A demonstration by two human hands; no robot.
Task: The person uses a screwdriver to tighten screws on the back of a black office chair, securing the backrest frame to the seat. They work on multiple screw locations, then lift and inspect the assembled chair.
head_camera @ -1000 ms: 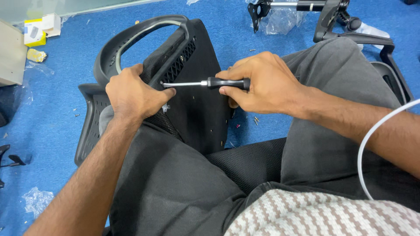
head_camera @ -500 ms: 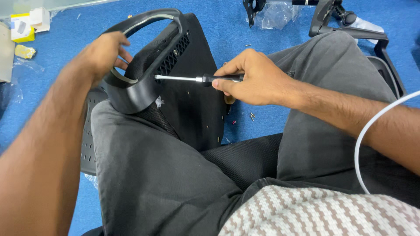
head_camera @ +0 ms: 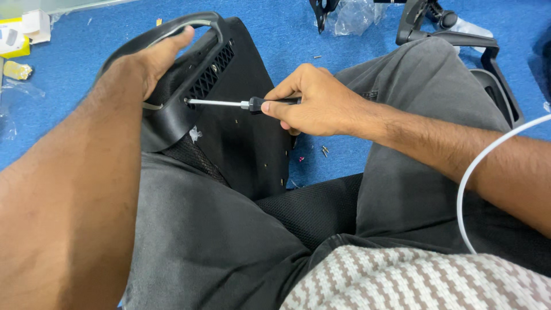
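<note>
Two hands at work, both ours, seated with a black chair part (head_camera: 247, 132) propped between our knees.

Item one: our left hand (head_camera: 146, 63), fingers curled shut over the curved black armrest (head_camera: 172, 28) at the top of the part, thumb lying along its outer edge. This hand alone steadies the piece.

Item two: our right hand (head_camera: 315, 103), fingers wrapped tight round the black handle of a screwdriver (head_camera: 229, 104). Its steel shaft runs level from our fingertips leftward, and the tip sits in a hole just below the vent slots (head_camera: 209, 72), close under our left palm.

Item three: loose small screws (head_camera: 325, 151) on the blue carpet (head_camera: 86, 34) below our right wrist, apart from everything else. Crumpled clear plastic wrap (head_camera: 350, 14) and more black chair parts (head_camera: 453, 34) lie well beyond our right knuckles.

Risks, as we judge them. The tip could slip out of the screw head if we push off-axis, and the shaft points straight toward our left hand, so a slip might jab it or scratch the plastic. The part rests only on our trousers; if the left grip loosens, it could twist and cross-thread the screw. We cannot see the screw itself, so a poor seating would go unnoticed. The scattered screws could be lost in the carpet.
</note>
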